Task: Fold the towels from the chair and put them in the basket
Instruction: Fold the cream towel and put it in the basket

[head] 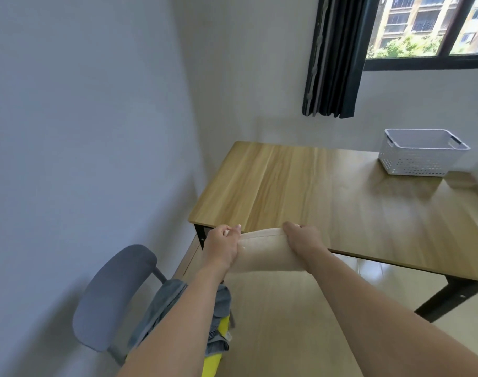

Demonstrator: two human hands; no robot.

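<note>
Cream towel [262,250]: stretched between left hand [222,244] and right hand [304,240], each grip pinched on a top corner, at the wooden bench [341,202] near edge. Grey and yellow towels [218,317]: heaped on grey chair [110,295], near left. White basket [420,152]: far right on bench, no readable writing.

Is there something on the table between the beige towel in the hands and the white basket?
Nothing visible. The beige towel is held at the near edge of the table, and the wood surface up to the white basket at the far right corner is bare.
</note>
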